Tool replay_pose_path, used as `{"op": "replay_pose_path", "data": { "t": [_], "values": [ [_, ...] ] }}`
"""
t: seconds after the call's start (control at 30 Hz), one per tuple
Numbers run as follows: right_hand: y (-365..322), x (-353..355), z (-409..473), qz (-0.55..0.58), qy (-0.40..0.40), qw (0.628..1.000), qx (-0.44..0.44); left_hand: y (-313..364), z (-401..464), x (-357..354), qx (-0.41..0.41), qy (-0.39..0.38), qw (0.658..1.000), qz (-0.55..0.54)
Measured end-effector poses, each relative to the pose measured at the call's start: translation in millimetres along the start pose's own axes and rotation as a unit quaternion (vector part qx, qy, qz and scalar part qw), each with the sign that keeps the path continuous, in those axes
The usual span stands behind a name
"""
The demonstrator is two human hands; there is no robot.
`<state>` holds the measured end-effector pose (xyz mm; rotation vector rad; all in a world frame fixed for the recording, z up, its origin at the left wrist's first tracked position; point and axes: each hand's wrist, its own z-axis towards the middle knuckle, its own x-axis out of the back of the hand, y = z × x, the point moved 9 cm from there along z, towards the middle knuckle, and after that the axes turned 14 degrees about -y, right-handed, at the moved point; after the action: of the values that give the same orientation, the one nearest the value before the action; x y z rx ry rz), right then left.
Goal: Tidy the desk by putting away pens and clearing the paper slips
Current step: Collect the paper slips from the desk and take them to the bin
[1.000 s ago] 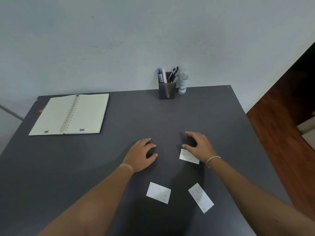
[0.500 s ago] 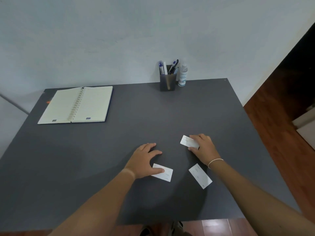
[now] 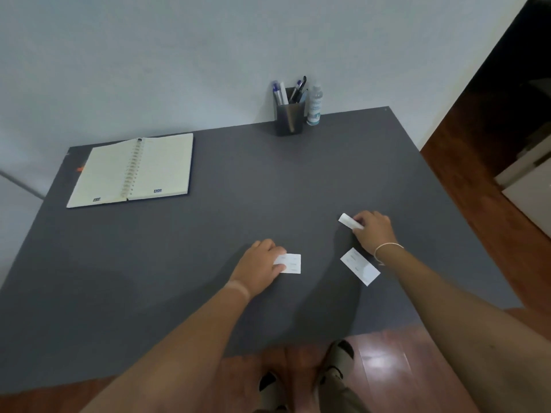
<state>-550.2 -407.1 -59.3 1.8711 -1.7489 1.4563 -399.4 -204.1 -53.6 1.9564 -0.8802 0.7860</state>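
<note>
Three white paper slips are on the dark grey desk (image 3: 208, 234). My left hand (image 3: 259, 265) pinches the left edge of one slip (image 3: 291, 263) near the desk's front. My right hand (image 3: 372, 231) grips a second slip (image 3: 347, 219), whose free end tilts up to the left. The third slip (image 3: 359, 266) lies flat just below my right wrist, touched by neither hand. At the back of the desk, a dark pen holder (image 3: 289, 118) stands with several pens (image 3: 293, 89) in it.
An open spiral notebook (image 3: 131, 171) lies at the back left. A small clear bottle (image 3: 314, 106) stands right of the pen holder, against the wall. The desk's right edge drops to a wooden floor (image 3: 492, 162); my feet (image 3: 334, 371) show below the front edge.
My left hand has closed its thumb and fingers on the front slip. My right hand has lifted its slip off the desk, tilting it. The camera has pulled back, showing the floor.
</note>
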Motion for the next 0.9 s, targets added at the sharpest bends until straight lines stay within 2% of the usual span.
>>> {"op": "replay_pose_path", "data": {
  "t": [0.17,0.3,0.5,0.8,0.9],
  "values": [
    [-1,3,-8,0.028,-0.001,1.0,0.004,0,-6,-3,0.0,-0.021,0.999,-0.032],
    [-3,6,-13,0.063,-0.003,0.998,0.029,2,-3,-3,0.032,-0.042,0.998,-0.035],
    [-16,-1,-20,0.133,-0.093,0.985,0.06,3,0,-1,0.077,-0.052,0.994,-0.052],
    [-46,-6,-31,0.221,-0.14,0.959,0.104,-1,0,-5,0.143,-0.055,0.985,-0.084],
    [-57,-7,-36,0.243,-0.158,0.95,0.113,0,0,-2,0.143,-0.035,0.98,-0.13]
  ]
}}
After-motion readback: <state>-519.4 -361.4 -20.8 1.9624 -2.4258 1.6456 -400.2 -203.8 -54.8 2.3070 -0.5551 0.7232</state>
